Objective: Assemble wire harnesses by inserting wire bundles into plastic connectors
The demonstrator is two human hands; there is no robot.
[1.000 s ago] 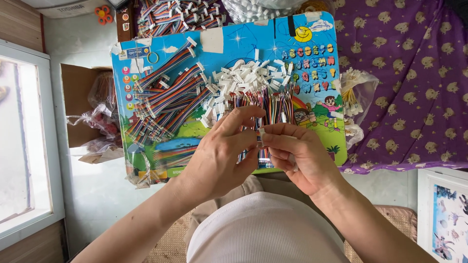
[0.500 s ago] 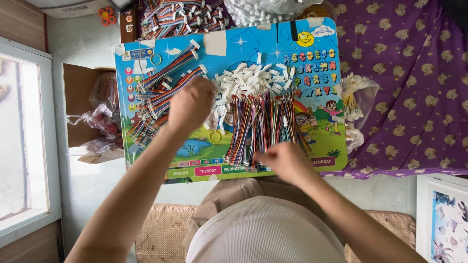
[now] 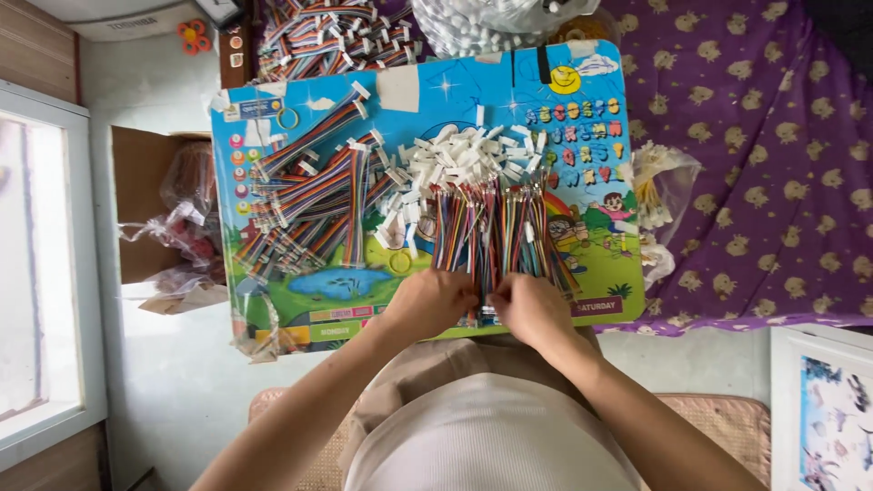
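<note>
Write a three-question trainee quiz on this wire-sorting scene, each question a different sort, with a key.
1. True or false: both hands rest at the near ends of the loose coloured wires.
2. Which lies farther left on the picture board? A) the bundled ribbon cables B) the white connectors
3. Fill in: the cloth right of the board is ___ coloured.

Key: 1 true, left hand and right hand; 2 A; 3 purple.

Two hands [image 3: 482, 305], one picture board [image 3: 582, 109], two heaps of ribbon cables [image 3: 314, 205]
</note>
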